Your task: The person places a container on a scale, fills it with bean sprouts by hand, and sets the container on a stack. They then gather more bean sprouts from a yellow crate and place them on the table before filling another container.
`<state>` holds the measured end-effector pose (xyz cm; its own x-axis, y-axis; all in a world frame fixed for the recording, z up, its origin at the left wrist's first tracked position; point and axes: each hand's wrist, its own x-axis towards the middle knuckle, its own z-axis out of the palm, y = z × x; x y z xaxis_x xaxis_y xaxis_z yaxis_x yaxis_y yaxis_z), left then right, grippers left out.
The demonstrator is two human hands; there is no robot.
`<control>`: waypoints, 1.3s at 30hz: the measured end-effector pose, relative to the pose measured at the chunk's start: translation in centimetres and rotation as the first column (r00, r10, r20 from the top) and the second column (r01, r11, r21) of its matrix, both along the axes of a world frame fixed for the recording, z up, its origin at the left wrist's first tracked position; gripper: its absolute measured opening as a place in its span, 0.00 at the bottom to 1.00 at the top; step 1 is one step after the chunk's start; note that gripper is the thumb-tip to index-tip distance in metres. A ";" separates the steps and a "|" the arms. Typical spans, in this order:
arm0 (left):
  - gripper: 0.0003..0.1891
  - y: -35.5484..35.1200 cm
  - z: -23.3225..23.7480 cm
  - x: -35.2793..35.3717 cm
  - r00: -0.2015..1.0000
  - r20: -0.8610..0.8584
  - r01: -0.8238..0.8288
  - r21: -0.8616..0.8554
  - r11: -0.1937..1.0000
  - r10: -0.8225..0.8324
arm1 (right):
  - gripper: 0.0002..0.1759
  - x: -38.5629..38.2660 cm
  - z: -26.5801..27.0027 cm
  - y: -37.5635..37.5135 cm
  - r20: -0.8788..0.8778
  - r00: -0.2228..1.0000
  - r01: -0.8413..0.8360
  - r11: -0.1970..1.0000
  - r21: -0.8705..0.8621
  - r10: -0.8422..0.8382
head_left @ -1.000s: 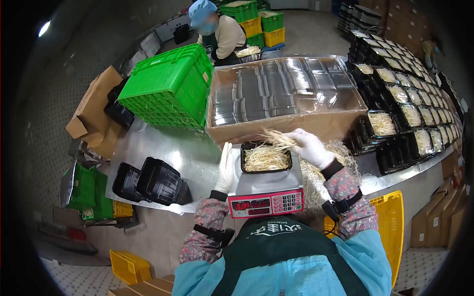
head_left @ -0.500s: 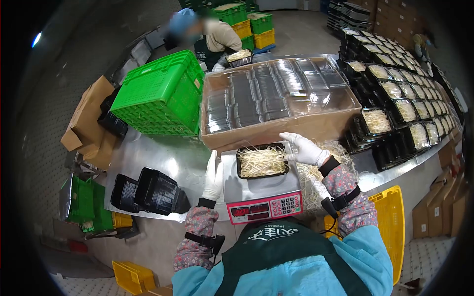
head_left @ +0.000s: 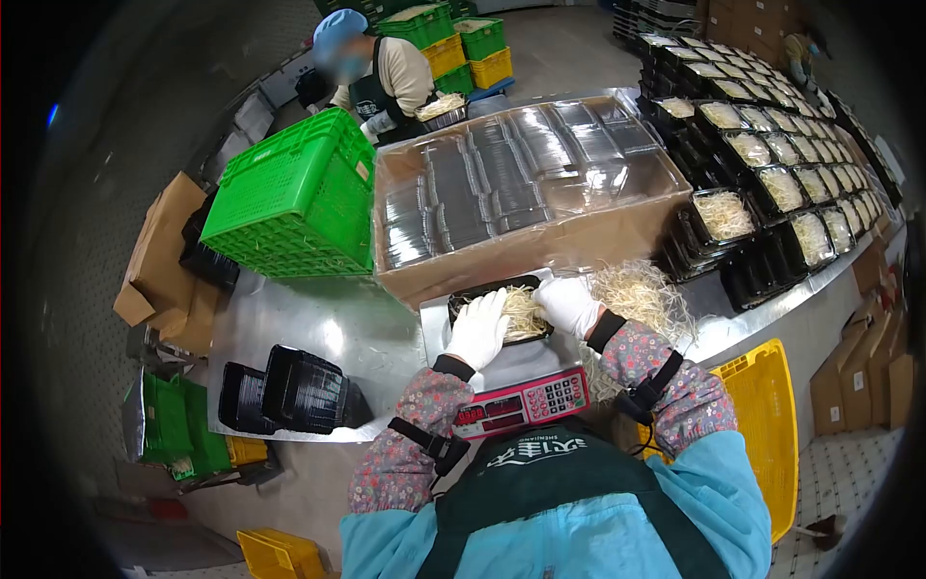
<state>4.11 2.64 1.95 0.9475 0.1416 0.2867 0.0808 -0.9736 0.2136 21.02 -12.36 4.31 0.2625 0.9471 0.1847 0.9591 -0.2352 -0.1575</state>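
Note:
A black plastic tray (head_left: 461,297) of bean sprouts (head_left: 522,315) sits on the metal top of a scale (head_left: 529,363) with a red front panel and lit digits. My left hand (head_left: 477,328), white-gloved, lies over the tray's left side with its fingers stretched across the sprouts. At the right end of the tray, my right hand (head_left: 567,307), gloved too, has its fingers bent in and closed on sprouts. Its fingertips are partly hidden. A loose heap of bean sprouts (head_left: 639,301) lies just right of my right hand.
Behind the scale stands a carton (head_left: 540,249) of clear plastic lids, beside an overturned green crate (head_left: 289,203). Empty black trays (head_left: 307,386) lie at left; stacked filled trays (head_left: 723,214) stand at right. A yellow crate (head_left: 772,434) is below. A co-worker (head_left: 391,82) works across the table.
Both hands have moved inward from beside the scale and tray onto the sprouts. My left hand now covers the tray's left part; my right fingers have closed. The camera view has shifted slightly.

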 end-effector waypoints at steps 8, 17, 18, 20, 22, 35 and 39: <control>0.29 0.0 0.7 0.3 0.998 -0.060 -0.037 -0.108 0.993 0.031 | 0.10 3.2 3.4 -4.4 -0.233 0.971 0.079 0.988 0.135 -0.045; 0.32 0.9 6.1 -2.8 0.986 0.024 -0.117 -0.588 0.800 0.162 | 0.06 8.9 -0.2 -13.1 -0.950 0.285 0.486 0.873 0.028 -0.128; 0.31 1.3 6.3 -3.5 0.971 0.138 -0.089 -0.554 0.828 0.196 | 0.06 10.0 -4.4 -14.2 -0.788 0.485 0.456 0.879 -0.143 -0.380; 0.30 2.6 5.6 -4.9 0.931 0.246 -0.034 -0.677 0.735 0.270 | 0.12 9.8 -7.6 -16.4 -0.343 0.846 0.391 0.912 -0.123 -0.409; 0.28 3.4 5.5 -6.7 0.896 0.284 -0.004 -0.763 0.647 0.340 | 0.14 9.7 -7.0 -16.6 -0.368 0.818 0.418 0.896 -0.147 -0.442; 0.26 4.7 4.4 -12.5 0.866 0.246 -0.020 -0.853 0.522 0.435 | 0.09 5.7 8.0 -7.8 -0.675 0.735 0.299 0.927 0.227 -0.071; 0.25 3.6 4.9 -11.7 0.877 0.218 -0.017 -0.878 0.479 0.429 | 0.09 1.4 12.0 -2.8 -0.487 0.855 0.033 0.921 0.388 0.175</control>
<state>-7.56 6.28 6.80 0.6905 0.6939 0.2044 -0.0156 -0.2682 0.9632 22.46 -15.13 16.27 0.3509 0.8539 0.3843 0.7315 0.0063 -0.6818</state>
